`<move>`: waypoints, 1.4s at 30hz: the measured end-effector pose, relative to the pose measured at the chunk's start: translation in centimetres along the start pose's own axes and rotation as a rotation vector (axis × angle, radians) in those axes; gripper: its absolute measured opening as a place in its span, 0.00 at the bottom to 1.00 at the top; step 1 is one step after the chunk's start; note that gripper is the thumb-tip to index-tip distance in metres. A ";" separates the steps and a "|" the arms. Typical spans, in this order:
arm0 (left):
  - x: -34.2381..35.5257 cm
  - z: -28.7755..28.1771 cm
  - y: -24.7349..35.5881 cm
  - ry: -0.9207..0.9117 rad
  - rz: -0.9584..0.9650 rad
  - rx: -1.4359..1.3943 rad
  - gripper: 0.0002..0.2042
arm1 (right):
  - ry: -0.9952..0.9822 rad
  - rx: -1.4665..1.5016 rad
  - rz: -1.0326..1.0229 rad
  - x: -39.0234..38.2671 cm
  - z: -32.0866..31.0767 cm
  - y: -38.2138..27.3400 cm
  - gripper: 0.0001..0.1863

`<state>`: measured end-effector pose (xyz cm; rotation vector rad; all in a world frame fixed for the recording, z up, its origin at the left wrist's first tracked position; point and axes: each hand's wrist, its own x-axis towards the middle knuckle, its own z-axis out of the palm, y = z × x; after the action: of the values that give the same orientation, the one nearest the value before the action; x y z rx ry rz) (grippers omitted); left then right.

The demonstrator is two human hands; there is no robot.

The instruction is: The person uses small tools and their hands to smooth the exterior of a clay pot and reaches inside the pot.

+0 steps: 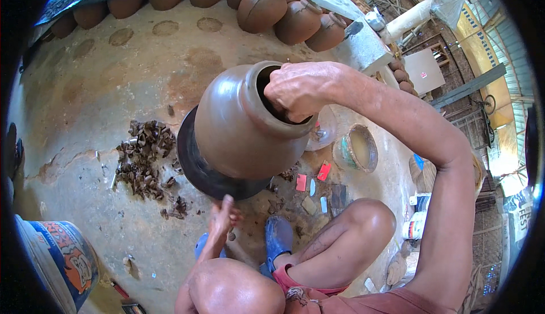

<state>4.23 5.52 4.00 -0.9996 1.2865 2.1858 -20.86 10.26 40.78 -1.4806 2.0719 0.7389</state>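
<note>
A large brown clay pot (241, 138) with a wide mouth sits on a dark round potter's wheel (190, 169) in front of me. My right hand (298, 90) reaches over the rim into the pot's mouth. Its fingers are curled, their tips hidden inside, and anything they hold is out of sight. My left hand (226, 217) is low beside the wheel's near edge, thumb raised and fingers partly spread, holding nothing I can see.
Dark clay shavings (145, 158) lie left of the wheel. Small red cards (324, 170), a water bucket (355, 148) and a clear basin (325, 129) are at right. Finished-looking pots (262, 7) line the far wall. A printed bucket (59, 257) stands near left.
</note>
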 end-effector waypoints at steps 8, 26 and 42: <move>6.8 -5.2 7.4 0.460 0.469 0.098 0.37 | -0.028 0.154 0.023 0.7 -0.7 0.3 0.08; 1.0 1.0 0.9 0.201 0.184 -0.038 0.34 | 0.002 0.118 -0.101 0.3 0.7 1.5 0.07; 1.2 -1.8 -2.2 -0.292 -0.056 -0.013 0.31 | -0.030 0.162 -0.032 -0.3 -1.5 0.0 0.07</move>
<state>5.52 5.01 1.23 -0.6799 1.0982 2.2008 -20.85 9.44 42.02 -1.4019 2.0295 0.5635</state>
